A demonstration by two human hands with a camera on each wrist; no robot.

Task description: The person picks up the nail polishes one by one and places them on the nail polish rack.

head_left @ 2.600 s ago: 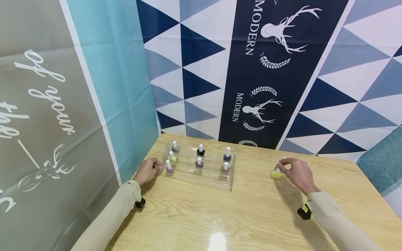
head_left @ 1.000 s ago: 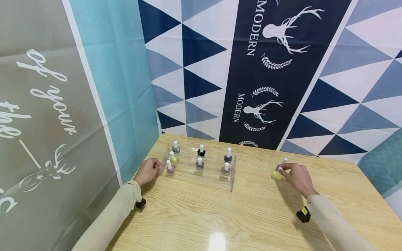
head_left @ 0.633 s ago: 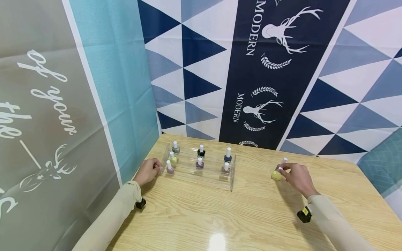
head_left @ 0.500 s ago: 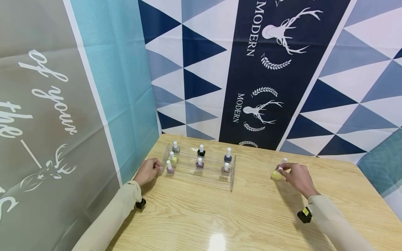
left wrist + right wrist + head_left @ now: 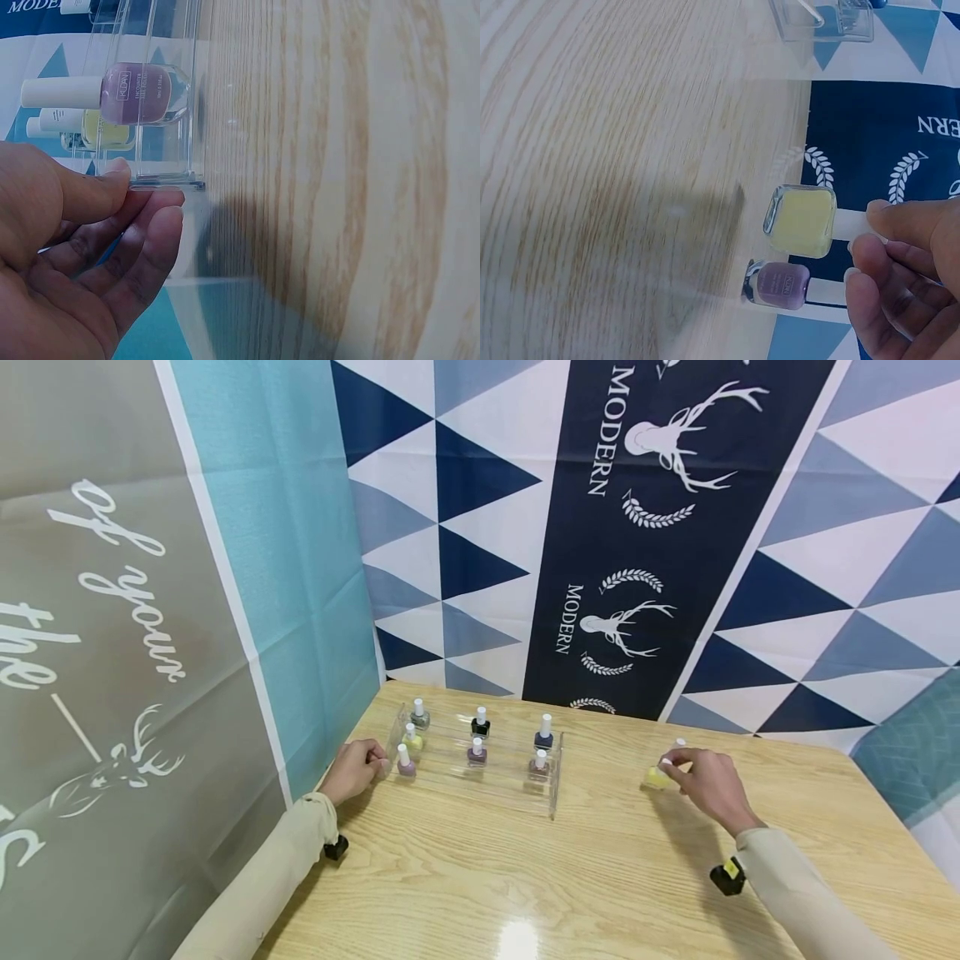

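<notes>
A clear tiered display rack (image 5: 465, 785) stands on the table. My left hand (image 5: 356, 770) pinches its left end panel between thumb and fingers, close beside a mauve nail polish bottle (image 5: 139, 94). On the right, the thumb and fingertips of my right hand (image 5: 708, 785) pinch the white cap of a yellow nail polish bottle (image 5: 804, 221). A purple nail polish bottle (image 5: 781, 285) stands right beside it; in the head view its white cap (image 5: 679, 743) shows behind my fingers, and its body is mostly hidden.
The rack carries several polish bottles: grey (image 5: 419, 718), yellow (image 5: 412, 740), black (image 5: 481, 725), dark blue (image 5: 543, 739), and purple (image 5: 477, 755) and mauve (image 5: 538, 768) ones. Patterned cloth (image 5: 480, 568) hangs behind the table and along its left side.
My right hand first settled at the yellow nail polish bottle's cap. In the last half second that bottle has shifted slightly left with my fingers. My left hand stays on the rack.
</notes>
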